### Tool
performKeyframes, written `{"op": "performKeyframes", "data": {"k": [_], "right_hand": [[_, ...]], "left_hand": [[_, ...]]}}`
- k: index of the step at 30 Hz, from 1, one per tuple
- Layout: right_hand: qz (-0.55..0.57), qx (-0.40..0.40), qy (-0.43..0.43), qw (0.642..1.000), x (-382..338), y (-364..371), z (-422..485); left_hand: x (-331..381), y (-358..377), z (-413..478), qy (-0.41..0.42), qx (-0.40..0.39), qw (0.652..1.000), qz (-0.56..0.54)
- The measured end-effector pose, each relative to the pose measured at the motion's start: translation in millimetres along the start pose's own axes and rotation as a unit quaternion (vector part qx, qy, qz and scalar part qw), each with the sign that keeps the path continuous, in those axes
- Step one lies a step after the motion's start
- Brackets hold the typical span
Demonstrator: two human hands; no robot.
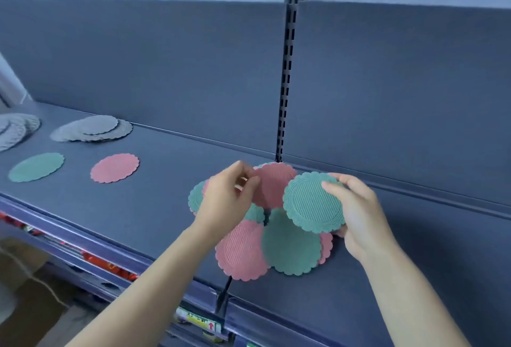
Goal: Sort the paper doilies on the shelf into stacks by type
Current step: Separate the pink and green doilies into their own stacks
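Observation:
A mixed pile of round scalloped doilies [287, 247], pink and teal, lies on the dark shelf [154, 208] in front of me. My right hand [356, 214] holds a teal doily [309, 203] lifted and tilted above the pile. My left hand [229, 197] pinches the edge of a pink doily [273, 183] at the pile's top. Further left, a single pink doily [114, 167] and a single teal doily [36, 167] lie flat and apart. Behind them sit two loose stacks of grey doilies [94, 128], the second grey stack [16, 128] at the left edge.
A slotted metal upright [287, 75] rises along the back panel just behind the pile. The shelf's front lip [83, 239] runs diagonally below my arms, with red packaged goods [110, 263] on the shelf underneath. A cardboard box [27, 291] stands on the floor at lower left.

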State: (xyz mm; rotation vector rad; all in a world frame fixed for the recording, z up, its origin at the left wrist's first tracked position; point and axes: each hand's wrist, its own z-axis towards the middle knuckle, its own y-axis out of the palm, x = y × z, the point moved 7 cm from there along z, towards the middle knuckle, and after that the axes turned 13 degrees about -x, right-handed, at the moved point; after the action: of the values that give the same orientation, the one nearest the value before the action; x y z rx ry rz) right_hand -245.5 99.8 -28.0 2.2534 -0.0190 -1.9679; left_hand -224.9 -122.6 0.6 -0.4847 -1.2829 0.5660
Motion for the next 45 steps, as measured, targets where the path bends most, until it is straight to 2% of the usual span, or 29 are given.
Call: {"op": "performKeyframes", "data": {"k": [3, 7, 10, 13, 16, 18, 20, 22, 23, 25, 26, 27, 29, 30, 31, 34, 35, 36, 37, 38, 39, 40, 41, 42, 43, 45], "right_hand": [[0.005, -0.04, -0.011, 0.999, -5, 54, 12], [-0.04, -0.136, -0.038, 0.989, -10, 147, 22], [-0.058, -0.196, -0.033, 0.978, -3, 227, 29], [-0.051, -0.221, -0.013, 0.974, 11, 304, 35], [-0.023, -0.184, -0.004, 0.983, 23, 357, 49], [0.01, -0.137, -0.007, 0.991, 26, 374, 60], [0.029, -0.081, -0.01, 0.996, 27, 379, 70], [0.029, -0.03, -0.004, 0.999, 29, 377, 76], [0.029, -0.008, 0.003, 1.0, 32, 374, 77], [0.027, 0.017, 0.013, 0.999, 36, 372, 79], [0.027, 0.017, 0.016, 0.999, 37, 374, 80], [0.027, 0.01, 0.019, 0.999, 38, 379, 82], [0.037, -0.028, 0.031, 0.998, 43, 400, 87], [0.045, -0.049, 0.04, 0.997, 47, 415, 89], [0.053, -0.067, 0.049, 0.995, 50, 430, 92], [0.067, -0.133, 0.045, 0.988, 53, 486, 100], [0.038, -0.156, 0.036, 0.986, 55, 505, 101], [-0.045, -0.169, 0.018, 0.984, 56, 521, 103], [-0.172, -0.172, -0.008, 0.97, 56, 535, 104], [-0.31, -0.171, -0.036, 0.934, 58, 547, 102], [-0.432, -0.173, -0.072, 0.882, 59, 561, 99], [-0.52, -0.178, -0.108, 0.828, 61, 573, 93], [-0.576, -0.179, -0.133, 0.787, 64, 581, 88], [-0.606, -0.176, -0.147, 0.762, 66, 585, 84], [-0.618, -0.171, -0.155, 0.751, 66, 585, 80], [-0.611, -0.163, -0.168, 0.756, 61, 575, 73]], "left_hand": [[-45, -48, 0, -0.107, 0.067, 0.978, -0.168], [-108, -120, -11, -0.146, 0.143, 0.925, -0.319], [-163, -180, -25, -0.162, 0.176, 0.903, -0.357], [-222, -238, -40, -0.174, 0.19, 0.899, -0.355], [-267, -287, -42, -0.168, 0.192, 0.903, -0.345], [-281, -297, -26, -0.159, 0.129, 0.92, -0.334], [-281, -285, -1, -0.152, 0.017, 0.939, -0.308], [-280, -273, 21, -0.139, -0.051, 0.968, -0.203], [-278, -268, 31, -0.122, -0.073, 0.985, -0.102], [-270, -262, 43, -0.076, -0.099, 0.986, 0.107], [-267, -264, 44, -0.058, -0.086, 0.986, 0.132], [-264, -268, 43, -0.052, -0.071, 0.989, 0.117], [-266, -276, 40, -0.054, -0.064, 0.996, -0.044], [-268, -279, 36, -0.06, -0.072, 0.986, -0.135], [-272, -286, 33, -0.064, -0.071, 0.98, -0.173], [-300, -329, 23, -0.088, -0.006, 0.98, -0.177], [-312, -346, 19, -0.104, 0.009, 0.98, -0.168], [-323, -362, 13, -0.115, 0.015, 0.983, -0.141], [-330, -375, 6, -0.121, 0.015, 0.988, -0.091], [-335, -384, 0, -0.128, -0.001, 0.992, -0.007], [-339, -387, -5, -0.127, -0.035, 0.986, 0.103], [-342, -383, -10, -0.119, -0.076, 0.965, 0.221], [-344, -378, -14, -0.108, -0.107, 0.937, 0.315], [-346, -374, -18, -0.096, -0.113, 0.92, 0.363], [-346, -372, -20, -0.081, -0.105, 0.915, 0.381], [-336, -368, -19, -0.032, -0.078, 0.918, 0.388]]}}
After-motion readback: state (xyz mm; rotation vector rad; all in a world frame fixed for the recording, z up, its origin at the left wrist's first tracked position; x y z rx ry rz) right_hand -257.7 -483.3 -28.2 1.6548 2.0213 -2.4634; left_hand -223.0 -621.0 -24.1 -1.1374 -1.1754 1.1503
